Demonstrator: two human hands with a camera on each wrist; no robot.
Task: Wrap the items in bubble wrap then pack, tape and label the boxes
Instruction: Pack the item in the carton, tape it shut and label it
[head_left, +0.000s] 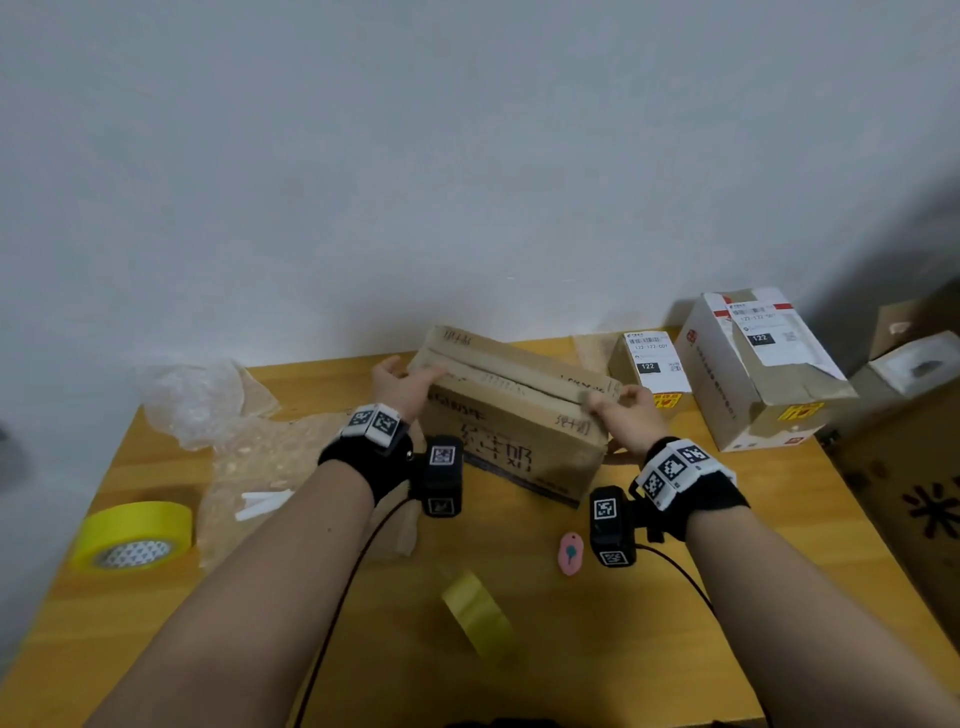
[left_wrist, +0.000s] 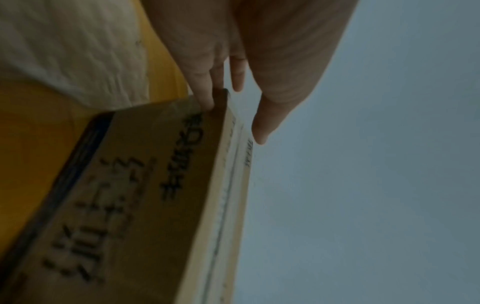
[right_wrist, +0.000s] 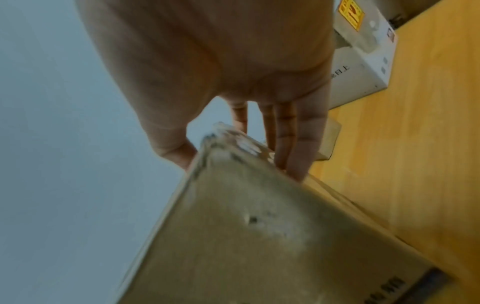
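Tape roll (head_left: 478, 613) nearest; cardboard box (head_left: 519, 431) likely stiff, light, so grip its ends: left hand (head_left: 405, 382) flat-fingered against one, right hand (head_left: 623, 410) pinching the other's corner.

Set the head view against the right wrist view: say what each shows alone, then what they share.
Head only: the left hand on the left end of the brown box, the yellow tape roll, bubble wrap, a pink tag.
Right wrist only: the palm side of the right hand, with thumb and fingers pinching the box corner.
Both: brown box, right hand, white box, table.
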